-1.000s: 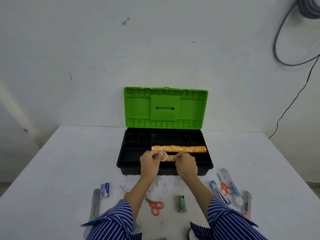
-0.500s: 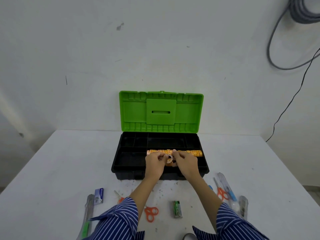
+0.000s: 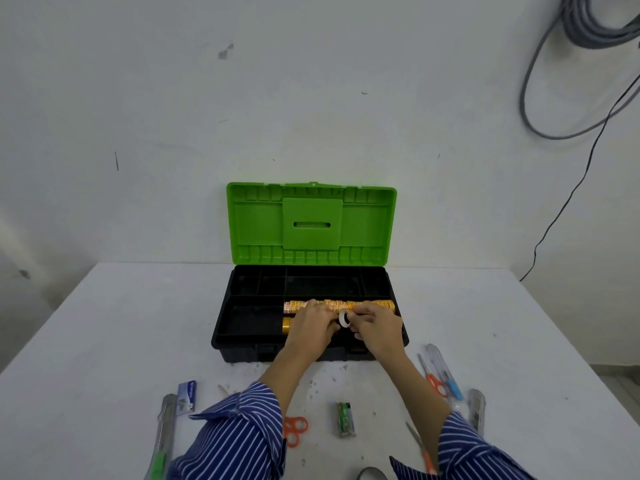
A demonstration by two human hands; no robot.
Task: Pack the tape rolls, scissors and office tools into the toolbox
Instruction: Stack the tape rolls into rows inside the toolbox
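Note:
The black toolbox (image 3: pixel 242 336) stands open on the white table, its green lid (image 3: pixel 311 224) upright against the wall. A row of orange tape rolls (image 3: pixel 372 304) lies along its front tray. A second row begins below it, one gold roll end (image 3: pixel 286 326) showing at the left. My left hand (image 3: pixel 313 323) and my right hand (image 3: pixel 375 325) meet over this tray. Between their fingertips stands a small tape roll (image 3: pixel 344 319) with a white core. Most of the second row is hidden under my hands.
On the table lie orange scissors (image 3: pixel 295 430), a green stapler-pin box (image 3: pixel 344 419), a blue box (image 3: pixel 186 396), a grey-green cutter (image 3: pixel 162 441), scissors with a blue tool (image 3: pixel 439 377), a grey cutter (image 3: pixel 476 405), and another scissors (image 3: pixel 420 446). Cables hang on the wall (image 3: pixel 568 109).
Both hands moved farther into the toolbox and lowered the rolls into the front tray. A gold roll end now shows left of my left hand.

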